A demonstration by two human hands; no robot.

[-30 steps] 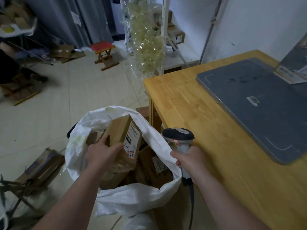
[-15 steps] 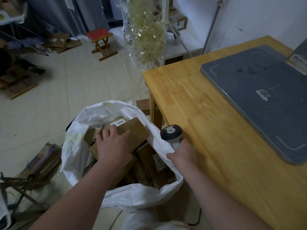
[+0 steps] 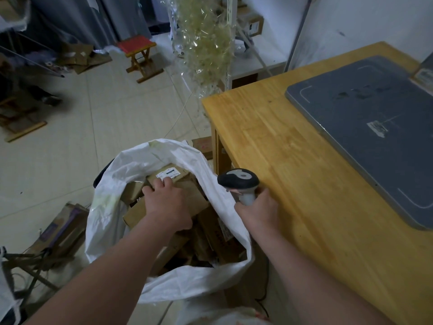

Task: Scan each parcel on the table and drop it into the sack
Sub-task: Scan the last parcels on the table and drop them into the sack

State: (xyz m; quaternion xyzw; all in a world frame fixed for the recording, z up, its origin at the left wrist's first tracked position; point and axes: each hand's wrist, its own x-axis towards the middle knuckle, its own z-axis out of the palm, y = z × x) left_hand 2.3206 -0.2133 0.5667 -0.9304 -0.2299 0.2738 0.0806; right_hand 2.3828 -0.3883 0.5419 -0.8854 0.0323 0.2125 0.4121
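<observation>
A white sack (image 3: 110, 216) stands open on the floor beside the wooden table (image 3: 281, 160), holding several cardboard parcels. My left hand (image 3: 167, 205) is inside the sack's mouth and holds a brown parcel (image 3: 168, 173) with a white label. The parcel lies flat on the others, my fingers over its top and my thumb at its near edge. My right hand (image 3: 257, 209) grips the handle of a barcode scanner (image 3: 239, 180) between the sack's rim and the table edge. The scanner's dark head faces up.
A large grey pad (image 3: 375, 125) covers the right of the table, with a labelled item (image 3: 425, 75) at the frame's right edge. A red-topped stool (image 3: 137, 45), a cellophane bundle (image 3: 203, 31) and flattened cardboard (image 3: 63, 228) are on the floor around the sack.
My left hand has tipped the parcel from upright to flat and lowered it into the sack. My right hand with the scanner has dropped closer to the sack's rim.
</observation>
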